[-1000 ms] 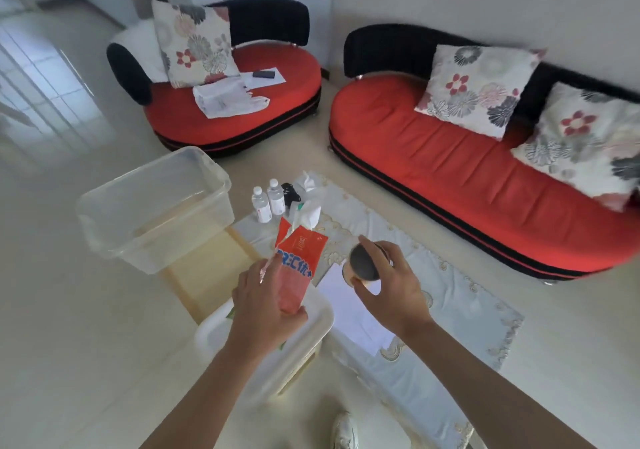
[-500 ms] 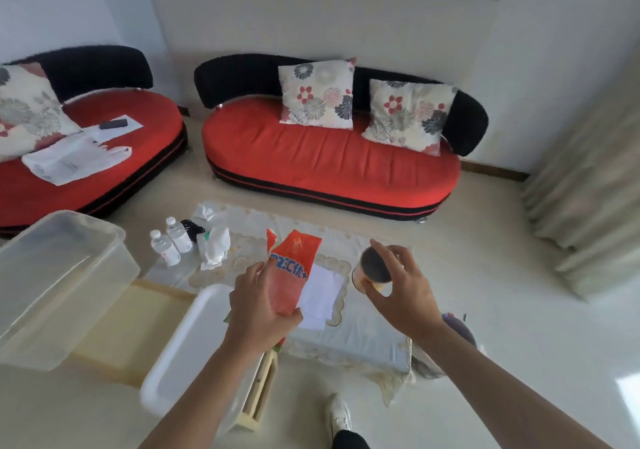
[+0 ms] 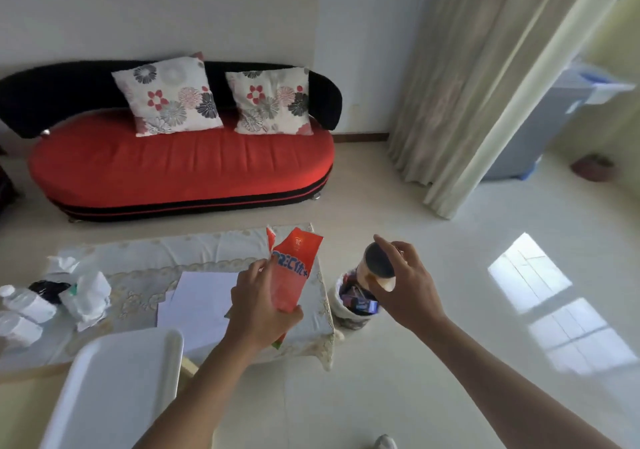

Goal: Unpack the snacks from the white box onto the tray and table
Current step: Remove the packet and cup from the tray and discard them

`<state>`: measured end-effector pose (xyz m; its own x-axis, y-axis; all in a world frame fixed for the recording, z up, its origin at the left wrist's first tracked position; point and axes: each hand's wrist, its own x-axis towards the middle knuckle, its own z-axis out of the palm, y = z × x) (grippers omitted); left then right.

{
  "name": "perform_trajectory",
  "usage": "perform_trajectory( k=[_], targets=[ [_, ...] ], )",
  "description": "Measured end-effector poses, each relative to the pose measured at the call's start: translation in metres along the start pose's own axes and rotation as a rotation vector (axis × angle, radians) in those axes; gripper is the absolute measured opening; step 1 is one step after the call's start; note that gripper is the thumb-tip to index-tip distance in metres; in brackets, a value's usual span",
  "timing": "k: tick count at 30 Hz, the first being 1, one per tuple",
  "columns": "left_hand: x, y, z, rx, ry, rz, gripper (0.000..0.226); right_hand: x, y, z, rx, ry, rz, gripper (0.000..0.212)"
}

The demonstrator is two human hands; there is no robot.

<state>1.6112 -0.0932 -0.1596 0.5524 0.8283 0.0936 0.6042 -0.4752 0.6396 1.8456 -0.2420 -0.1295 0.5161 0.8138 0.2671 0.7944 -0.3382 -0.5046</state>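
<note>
Down by the table's right corner, a small waste bin (image 3: 353, 305) on the floor is packed with crumpled wrappers, and the right hand (image 3: 407, 287) clasps a pale cup (image 3: 376, 268) tilted above it, dark mouth facing the camera. Nearer, the white tray (image 3: 114, 389) shows a bare rim at lower left, with bottles (image 3: 24, 310), tissues (image 3: 86, 293) and a white sheet (image 3: 201, 299) on the cloth-covered table (image 3: 207, 251). Over that table's right part, the left hand (image 3: 263, 310) grips a red snack packet (image 3: 294, 272), long axis near upright, torn top pointing up and away.

Head view, downward (near hands)
</note>
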Motion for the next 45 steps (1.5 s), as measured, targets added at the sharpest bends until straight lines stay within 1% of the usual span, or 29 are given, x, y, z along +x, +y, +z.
perform_trajectory(
  k=[7, 15, 20, 25, 30, 35, 40, 45],
  targets=[
    [0.018, 0.053, 0.055, 0.024, -0.108, 0.083, 0.097, -0.019, 0.062, -0.04, -0.005, 0.065, 0.094, 0.073],
    [0.031, 0.132, 0.126, 0.075, -0.208, 0.073, 0.104, -0.015, 0.146, -0.08, 0.028, 0.06, 0.148, 0.072],
    [0.045, 0.177, 0.162, 0.113, -0.191, 0.021, 0.105, 0.008, 0.2, -0.096, 0.073, 0.025, 0.116, 0.071],
    [0.06, 0.211, 0.189, 0.113, -0.154, -0.089, 0.113, 0.038, 0.242, -0.108, 0.094, -0.035, 0.067, 0.072],
    [0.066, 0.221, 0.212, 0.104, -0.108, -0.185, 0.106, 0.064, 0.265, -0.111, 0.109, -0.078, 0.033, 0.073],
    [0.074, 0.219, 0.226, 0.12, -0.09, -0.233, 0.107, 0.083, 0.276, -0.101, 0.113, -0.114, 0.003, 0.073],
    [0.095, 0.209, 0.236, 0.079, -0.055, -0.27, 0.108, 0.101, 0.289, -0.083, 0.121, -0.154, 0.007, 0.073],
    [0.12, 0.189, 0.259, 0.022, -0.034, -0.329, 0.103, 0.119, 0.309, -0.058, 0.131, -0.184, 0.053, 0.072]
  ],
)
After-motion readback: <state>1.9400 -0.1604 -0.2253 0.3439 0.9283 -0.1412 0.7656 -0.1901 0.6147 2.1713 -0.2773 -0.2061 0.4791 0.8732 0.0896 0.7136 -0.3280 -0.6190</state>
